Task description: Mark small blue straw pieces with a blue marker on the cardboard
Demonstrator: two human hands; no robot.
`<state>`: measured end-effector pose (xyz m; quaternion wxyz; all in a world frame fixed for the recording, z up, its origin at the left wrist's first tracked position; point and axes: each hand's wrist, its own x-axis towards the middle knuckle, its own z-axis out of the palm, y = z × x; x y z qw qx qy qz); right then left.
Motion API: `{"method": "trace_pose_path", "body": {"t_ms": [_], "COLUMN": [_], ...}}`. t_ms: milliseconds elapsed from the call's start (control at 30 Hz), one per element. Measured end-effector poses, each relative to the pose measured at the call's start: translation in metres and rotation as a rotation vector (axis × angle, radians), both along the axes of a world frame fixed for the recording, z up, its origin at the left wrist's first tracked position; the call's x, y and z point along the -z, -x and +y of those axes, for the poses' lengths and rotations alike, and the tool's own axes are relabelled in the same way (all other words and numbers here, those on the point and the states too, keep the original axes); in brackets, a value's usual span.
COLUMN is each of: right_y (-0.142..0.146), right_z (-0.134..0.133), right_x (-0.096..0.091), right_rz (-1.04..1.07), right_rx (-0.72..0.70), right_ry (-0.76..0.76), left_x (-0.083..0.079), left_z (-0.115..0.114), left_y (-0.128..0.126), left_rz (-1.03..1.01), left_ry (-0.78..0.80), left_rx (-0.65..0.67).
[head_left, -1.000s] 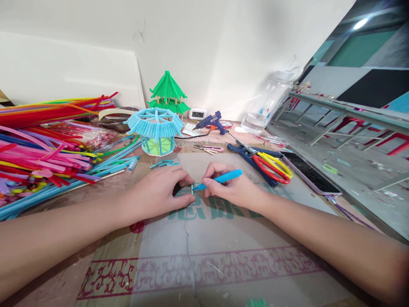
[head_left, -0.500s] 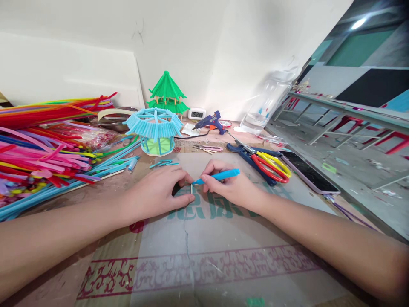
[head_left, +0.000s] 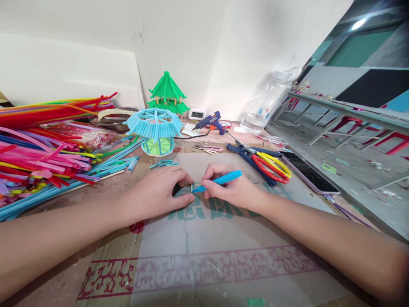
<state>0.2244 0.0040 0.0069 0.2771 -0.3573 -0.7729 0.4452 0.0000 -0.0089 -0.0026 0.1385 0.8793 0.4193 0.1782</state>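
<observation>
My right hand (head_left: 225, 187) is closed around a light blue marker pen (head_left: 225, 177), its tip touching a short thin stick (head_left: 191, 187) low over the table. Thumb and fingertips of my left hand (head_left: 159, 189) pinch that stick at its two ends, so it stands lengthwise between them. Part of the stick looks blue, the rest pale. Just beyond my left hand lie several short blue sticks (head_left: 164, 163). Behind these stands a small round model house (head_left: 155, 132) with a light blue fuzzy roof and green walls.
Bundles of coloured pipe cleaners (head_left: 41, 157) cover the left side. At the back are a green tiered model roof (head_left: 166, 87), a small digital clock (head_left: 197, 113), a blue glue gun (head_left: 209, 123) and a clear bottle (head_left: 266, 102). Red-and-yellow-handled pliers (head_left: 271, 166) and a phone (head_left: 308, 172) lie right.
The marker's tip has slid along the stick toward me, from its far end near my left fingers to near the thumb. My left hand has stayed in place.
</observation>
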Motion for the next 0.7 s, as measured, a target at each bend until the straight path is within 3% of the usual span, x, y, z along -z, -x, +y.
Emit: {"method": "trace_pose_path", "body": {"t_ms": [433, 700], "right_y": [0.0010, -0.0003], "right_z": [0.0021, -0.0002], "right_x": [0.0023, -0.0010], "right_rz": [0.029, -0.011], "right_rx": [0.074, 0.007], "right_ry": [-0.018, -0.020], "left_x": [-0.0033, -0.0025], "left_z": [-0.0007, 0.0011], "left_y": [-0.0007, 0.0003], "left_rz": [-0.048, -0.076], "left_ry": [0.005, -0.006], "left_rx": [0.024, 0.041]}}
